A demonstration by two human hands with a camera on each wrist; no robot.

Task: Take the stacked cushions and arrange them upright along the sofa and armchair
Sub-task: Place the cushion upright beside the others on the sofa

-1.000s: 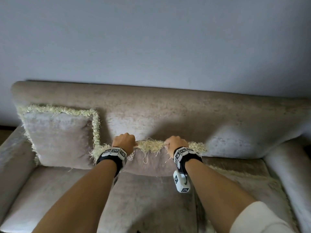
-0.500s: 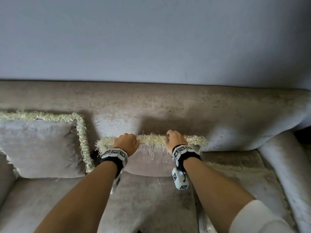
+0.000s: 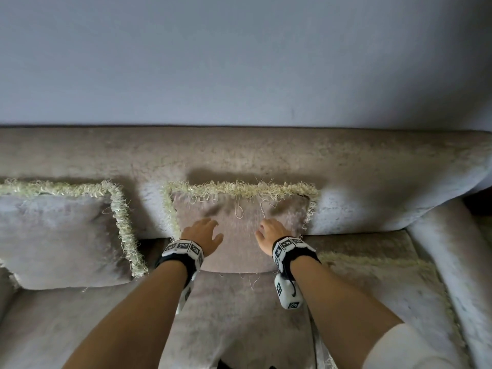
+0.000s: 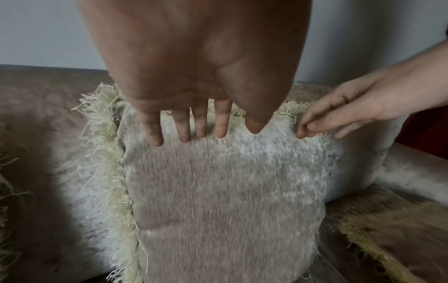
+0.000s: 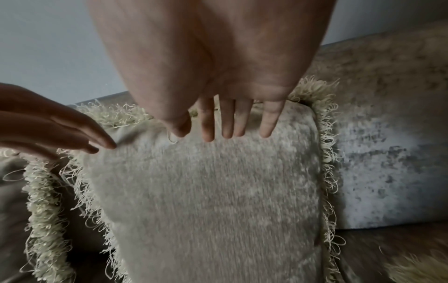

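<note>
A beige cushion (image 3: 241, 235) with a pale yellow fringe stands upright against the sofa backrest (image 3: 239, 155), in the middle. My left hand (image 3: 203, 234) lies open on its front face, fingers straight (image 4: 184, 130). My right hand (image 3: 269, 231) is open too, fingers straight on the cushion's upper face (image 5: 230, 124). A second fringed cushion (image 3: 58, 235) stands upright at the left. Another fringed cushion (image 3: 380, 283) lies flat on the seat to the right.
The sofa's right armrest (image 3: 452, 262) curves down at the right edge. Bare seat (image 3: 80, 328) stretches in front of the left cushion. A plain grey wall (image 3: 239, 62) rises behind the backrest.
Both hands let go of the middle cushion's top fringe and slid down onto its face with fingers straight. The cushion now stands taller against the backrest.
</note>
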